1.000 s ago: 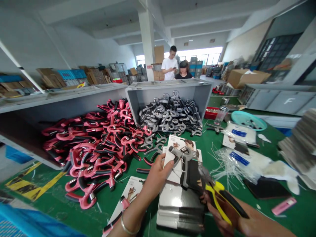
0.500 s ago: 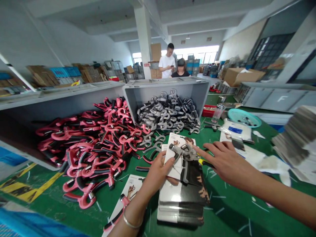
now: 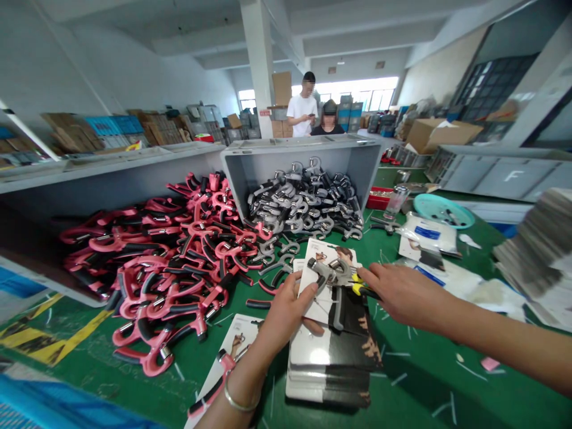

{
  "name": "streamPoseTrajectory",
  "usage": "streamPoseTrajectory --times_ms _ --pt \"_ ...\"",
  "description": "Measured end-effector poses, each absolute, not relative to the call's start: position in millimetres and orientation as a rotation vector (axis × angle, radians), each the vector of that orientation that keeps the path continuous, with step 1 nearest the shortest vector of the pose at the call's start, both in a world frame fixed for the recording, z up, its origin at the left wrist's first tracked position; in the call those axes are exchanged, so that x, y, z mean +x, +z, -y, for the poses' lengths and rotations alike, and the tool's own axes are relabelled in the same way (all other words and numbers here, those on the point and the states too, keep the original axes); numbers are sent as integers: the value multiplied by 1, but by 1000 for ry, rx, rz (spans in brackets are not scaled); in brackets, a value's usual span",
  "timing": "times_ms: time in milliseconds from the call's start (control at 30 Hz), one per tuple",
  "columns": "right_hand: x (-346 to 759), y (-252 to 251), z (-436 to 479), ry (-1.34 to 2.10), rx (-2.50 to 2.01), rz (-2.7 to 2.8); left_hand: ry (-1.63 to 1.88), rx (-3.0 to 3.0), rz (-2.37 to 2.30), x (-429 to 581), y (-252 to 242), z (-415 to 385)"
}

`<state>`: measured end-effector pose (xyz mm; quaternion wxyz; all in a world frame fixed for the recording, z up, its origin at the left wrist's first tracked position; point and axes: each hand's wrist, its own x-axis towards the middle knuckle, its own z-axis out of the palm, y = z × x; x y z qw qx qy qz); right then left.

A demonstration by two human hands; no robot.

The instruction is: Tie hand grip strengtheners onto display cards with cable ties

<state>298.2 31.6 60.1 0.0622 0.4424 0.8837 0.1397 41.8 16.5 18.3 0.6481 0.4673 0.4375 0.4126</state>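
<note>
My left hand (image 3: 288, 313) is closed on the left edge of a printed card (image 3: 319, 301), its thumb near a grey hand grip (image 3: 337, 280) lying on that card. Beneath is a stack of similar cards (image 3: 308, 381). At the right of the card, my right hand (image 3: 393, 292) has its fingers curled round yellow-and-black pliers (image 3: 361, 287), whose jaws are at the grey grip. Another card (image 3: 236, 336) with a pink grip (image 3: 227, 362) on it lies partly under my left forearm.
Pink grips (image 3: 156, 280) spill from a grey bin (image 3: 111, 164) on the left; grey grips (image 3: 299, 202) fill a second bin (image 3: 373, 173). Farther right are a teal plate (image 3: 467, 219), plastic bags (image 3: 431, 232), and stacked paper (image 3: 536, 250). Two people (image 3: 301, 113) are behind the bins.
My right hand's fingers have closed round the pliers, which have shifted slightly left and up. My left hand still holds the card.
</note>
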Motion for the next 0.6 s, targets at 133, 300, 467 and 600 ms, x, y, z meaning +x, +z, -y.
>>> streamPoseTrajectory --times_ms 133,300,467,600 --pt "303 56 -35 291 1371 -2691 941 1056 -1012 42 19 -16" --pt "304 48 -26 205 1238 -2854 938 1065 -987 39 16 -16" --pt "305 51 -34 614 1129 -2919 937 1050 -970 38 13 -16" --pt "302 51 -44 726 1006 -2936 945 1050 -973 39 15 -16"
